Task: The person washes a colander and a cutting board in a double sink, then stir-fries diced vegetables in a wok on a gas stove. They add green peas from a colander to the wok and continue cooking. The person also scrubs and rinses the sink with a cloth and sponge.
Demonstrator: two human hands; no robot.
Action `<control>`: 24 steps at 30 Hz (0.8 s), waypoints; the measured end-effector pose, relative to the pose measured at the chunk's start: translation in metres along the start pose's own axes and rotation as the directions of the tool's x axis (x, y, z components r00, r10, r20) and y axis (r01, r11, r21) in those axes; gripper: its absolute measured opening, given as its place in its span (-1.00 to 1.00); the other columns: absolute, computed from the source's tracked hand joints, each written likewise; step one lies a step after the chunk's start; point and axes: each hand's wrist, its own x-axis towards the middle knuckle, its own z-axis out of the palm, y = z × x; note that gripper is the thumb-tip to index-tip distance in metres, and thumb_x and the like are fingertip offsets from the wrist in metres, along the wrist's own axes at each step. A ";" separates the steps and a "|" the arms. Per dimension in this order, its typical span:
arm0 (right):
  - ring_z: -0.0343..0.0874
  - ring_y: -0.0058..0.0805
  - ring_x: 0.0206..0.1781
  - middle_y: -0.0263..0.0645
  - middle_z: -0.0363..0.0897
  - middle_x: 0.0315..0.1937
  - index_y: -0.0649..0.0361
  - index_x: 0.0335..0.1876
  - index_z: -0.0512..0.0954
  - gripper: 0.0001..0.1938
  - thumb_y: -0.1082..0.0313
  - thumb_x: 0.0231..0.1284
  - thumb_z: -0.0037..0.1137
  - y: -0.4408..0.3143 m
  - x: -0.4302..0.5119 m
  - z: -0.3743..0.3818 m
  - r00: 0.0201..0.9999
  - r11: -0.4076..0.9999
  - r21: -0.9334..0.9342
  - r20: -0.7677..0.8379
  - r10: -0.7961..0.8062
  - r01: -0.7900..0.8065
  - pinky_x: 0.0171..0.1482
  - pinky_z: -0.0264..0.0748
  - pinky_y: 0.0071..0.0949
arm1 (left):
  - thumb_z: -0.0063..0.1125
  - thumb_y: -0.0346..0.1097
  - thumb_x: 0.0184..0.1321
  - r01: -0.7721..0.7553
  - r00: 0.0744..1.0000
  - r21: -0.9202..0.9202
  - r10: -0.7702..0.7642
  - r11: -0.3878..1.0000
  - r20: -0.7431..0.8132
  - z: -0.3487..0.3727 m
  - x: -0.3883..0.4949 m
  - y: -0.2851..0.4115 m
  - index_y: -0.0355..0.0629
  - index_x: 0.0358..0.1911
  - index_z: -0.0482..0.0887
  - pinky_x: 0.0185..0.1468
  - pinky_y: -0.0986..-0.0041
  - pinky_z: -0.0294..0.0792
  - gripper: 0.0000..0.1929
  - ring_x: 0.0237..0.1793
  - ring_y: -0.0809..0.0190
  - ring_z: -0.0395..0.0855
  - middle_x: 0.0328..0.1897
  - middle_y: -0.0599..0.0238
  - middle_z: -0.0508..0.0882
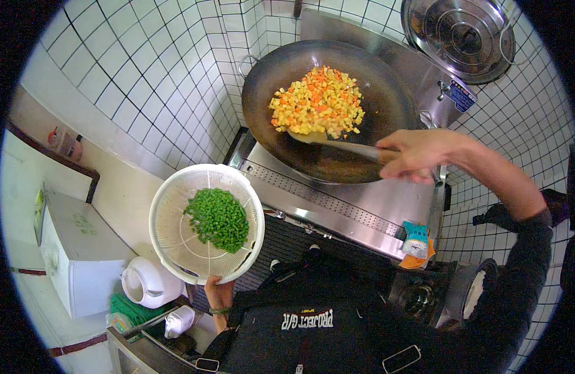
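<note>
My left hand (218, 299) grips the near rim of a white plastic colander (170, 229), held off to the left of the stove. A heap of chopped green beans (218, 220), or a similar cut green vegetable, lies inside it. Blurred by motion, my right hand (418, 152) is closed around the handle of a spatula (350, 147). The spatula's blade meets the near edge of a pile of diced orange and yellow vegetables (318, 103), perhaps carrot and potato. That pile sits in a large dark wok (390, 89) on the stove.
A round metal lid (460, 37) leans at the back right above the steel stove (362, 201). Opened packets (416, 243) lie on its front right corner. At left are a white box-shaped appliance (82, 266), a white plastic jug (161, 283) and a metal-framed rack (152, 346).
</note>
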 end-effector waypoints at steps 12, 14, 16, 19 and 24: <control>0.20 -0.74 -0.65 -0.40 0.19 -0.53 0.33 -0.26 0.22 -0.85 0.40 0.30 -0.18 0.097 0.126 -0.024 0.849 -0.360 0.930 -0.249 -0.466 0.076 -0.73 0.26 -0.78 | -0.06 -0.44 -0.11 -0.113 0.986 -0.141 0.128 0.984 0.106 -0.010 -0.015 0.005 -0.36 0.18 0.32 0.26 -0.02 0.30 -0.38 0.20 -0.07 0.44 0.21 0.03 0.46; 0.24 -0.72 -0.62 -0.36 0.22 -0.48 0.32 -0.27 0.22 -0.85 0.39 0.30 -0.17 0.131 0.136 -0.016 0.782 -0.512 0.858 -0.353 -0.514 0.051 -0.71 0.30 -0.75 | -0.05 -0.44 -0.11 -0.122 0.991 -0.088 0.126 0.989 0.044 -0.008 -0.018 0.008 -0.36 0.18 0.32 0.27 -0.01 0.30 -0.38 0.19 -0.07 0.44 0.21 0.02 0.46; 0.26 -0.68 -0.61 -0.31 0.25 -0.41 0.33 -0.23 0.22 -0.83 0.37 0.31 -0.15 0.158 0.140 0.004 0.739 -0.626 0.773 -0.482 -0.472 0.105 -0.69 0.33 -0.70 | -0.04 -0.43 -0.10 -0.137 0.989 -0.070 0.140 0.988 0.040 -0.004 -0.021 0.009 -0.35 0.18 0.33 0.28 0.03 0.29 -0.39 0.19 -0.07 0.45 0.21 0.02 0.46; 0.23 -0.73 -0.66 -0.32 0.25 -0.42 0.38 -0.07 0.26 -0.80 0.41 0.33 -0.16 0.179 0.137 0.060 0.617 -0.760 0.648 -0.576 -0.537 -0.057 -0.74 0.22 -0.78 | -0.03 -0.43 -0.09 -0.190 0.973 -0.098 0.200 0.977 0.112 0.004 -0.028 0.010 -0.33 0.18 0.34 0.26 0.07 0.31 -0.39 0.18 -0.05 0.46 0.21 0.04 0.47; 0.24 -0.75 -0.71 -0.32 0.27 -0.45 0.38 0.11 0.25 -0.69 0.34 0.39 -0.22 0.172 0.107 0.181 0.722 -0.859 0.512 -0.596 -0.351 0.005 -0.82 0.18 -0.76 | 0.01 -0.38 0.01 -0.188 0.982 -0.080 0.186 0.979 -0.028 0.017 -0.040 0.020 -0.28 0.21 0.33 0.23 0.10 0.33 -0.42 0.17 0.00 0.47 0.18 0.09 0.49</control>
